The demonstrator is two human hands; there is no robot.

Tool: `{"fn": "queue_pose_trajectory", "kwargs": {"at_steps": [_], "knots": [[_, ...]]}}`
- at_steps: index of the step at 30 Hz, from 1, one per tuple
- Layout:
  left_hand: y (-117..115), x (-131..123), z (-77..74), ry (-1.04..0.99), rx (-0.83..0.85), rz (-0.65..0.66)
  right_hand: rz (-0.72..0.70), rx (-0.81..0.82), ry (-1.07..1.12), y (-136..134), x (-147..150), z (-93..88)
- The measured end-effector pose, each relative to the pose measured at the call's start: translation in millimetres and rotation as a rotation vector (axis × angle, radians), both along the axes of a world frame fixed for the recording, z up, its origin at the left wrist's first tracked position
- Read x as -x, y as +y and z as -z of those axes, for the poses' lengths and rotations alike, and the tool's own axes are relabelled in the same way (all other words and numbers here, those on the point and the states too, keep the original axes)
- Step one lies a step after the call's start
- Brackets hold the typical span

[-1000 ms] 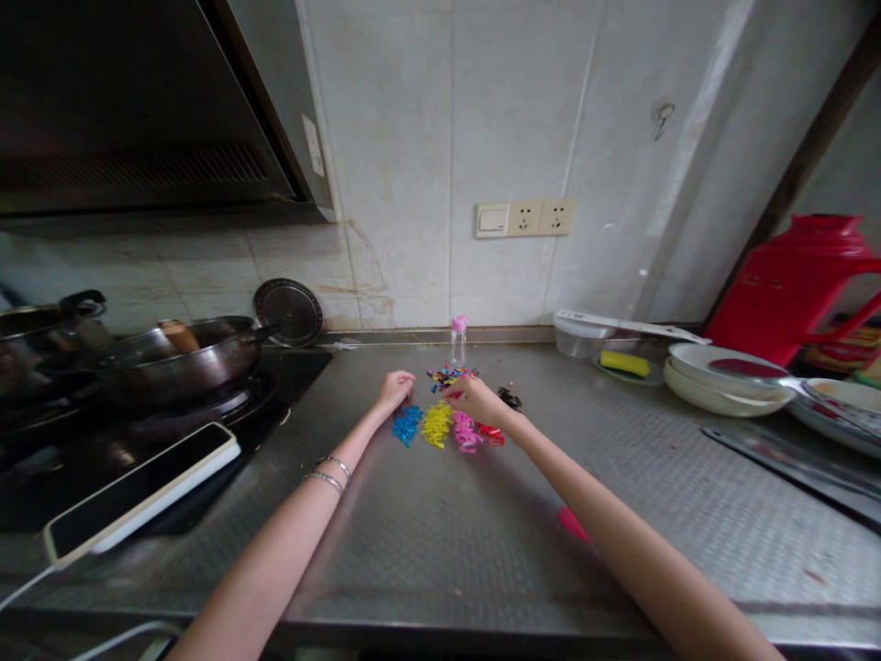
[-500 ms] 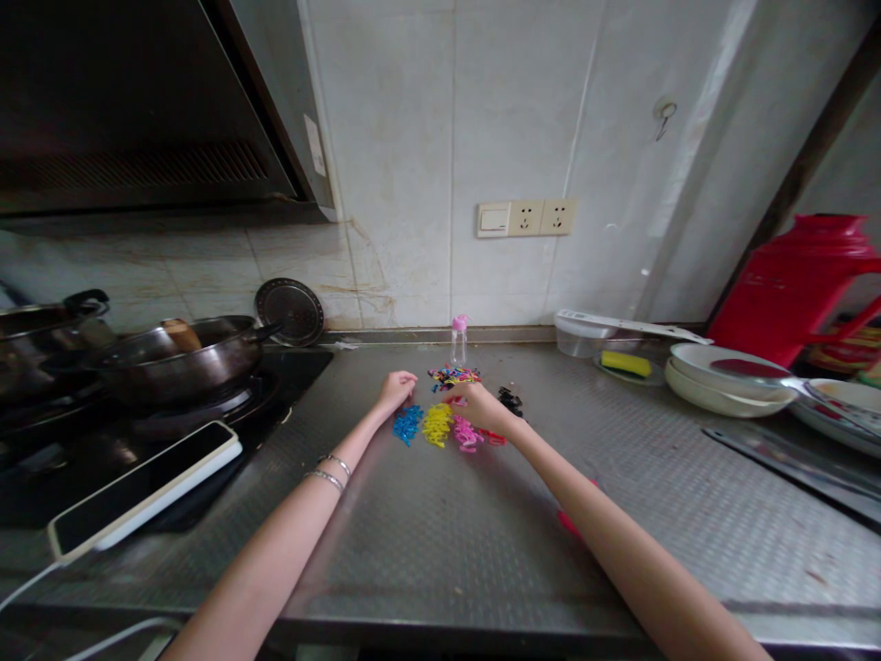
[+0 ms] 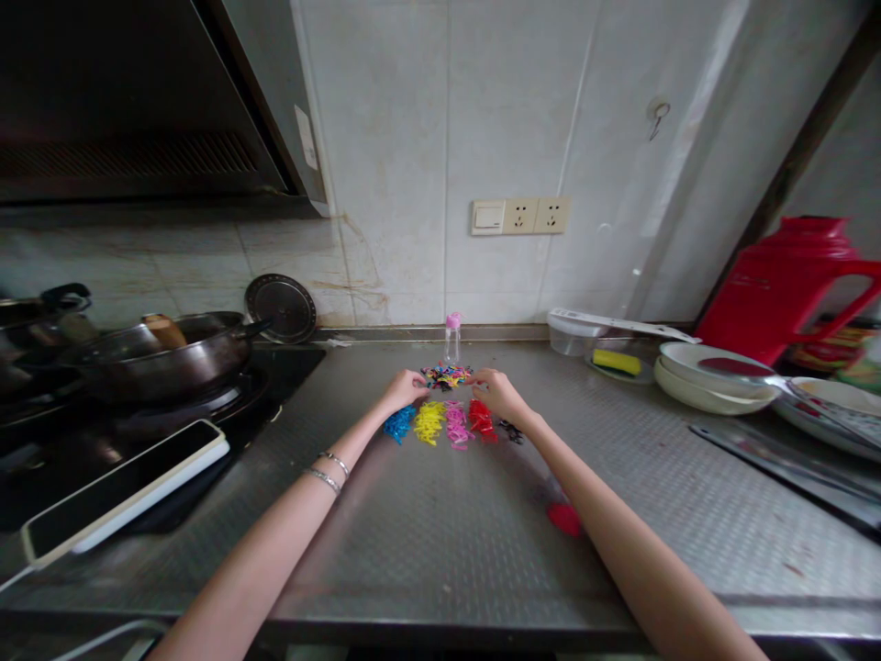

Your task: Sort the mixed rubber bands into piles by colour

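Note:
A mixed pile of small coloured strips, too small to name exactly, lies on the metal counter. My left hand is at the pile's left edge, fingertips pinched together; anything between them is too small to make out. At the opposite edge, my right hand reaches in with thumb and forefinger slightly apart. Nearer me are sorted heaps in a row: blue pieces, yellow pieces, pink pieces, red pieces and black pieces, the last partly behind my right wrist.
A clear bottle with a pink cap stands behind the pile. On the left are a phone and a pan on the stove. A red object lies by my right forearm. Bowls and a red thermos stand right.
My right hand has moved from over the pink and red heaps to the mixed pile's right edge, uncovering those heaps. My left hand has come slightly closer to the pile. The view has shifted a little.

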State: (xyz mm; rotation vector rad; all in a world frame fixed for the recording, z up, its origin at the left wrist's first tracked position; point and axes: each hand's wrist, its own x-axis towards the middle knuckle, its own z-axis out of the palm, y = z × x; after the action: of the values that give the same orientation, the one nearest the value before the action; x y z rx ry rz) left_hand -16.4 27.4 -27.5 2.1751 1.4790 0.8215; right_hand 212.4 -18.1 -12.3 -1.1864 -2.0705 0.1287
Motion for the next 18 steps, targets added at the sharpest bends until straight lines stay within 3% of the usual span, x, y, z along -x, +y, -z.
{"fn": "queue_pose_trajectory", "kwargs": {"at_steps": [9,18], "knots": [[5,-6,-1.6,0.109,-0.085,-0.059,0.024,0.026,0.003,-4,0,-2.7],[13,-4,-9.5,0.003,-0.109,-0.042,0.070,0.054,0.005,-1,-5,-3.5]]}}
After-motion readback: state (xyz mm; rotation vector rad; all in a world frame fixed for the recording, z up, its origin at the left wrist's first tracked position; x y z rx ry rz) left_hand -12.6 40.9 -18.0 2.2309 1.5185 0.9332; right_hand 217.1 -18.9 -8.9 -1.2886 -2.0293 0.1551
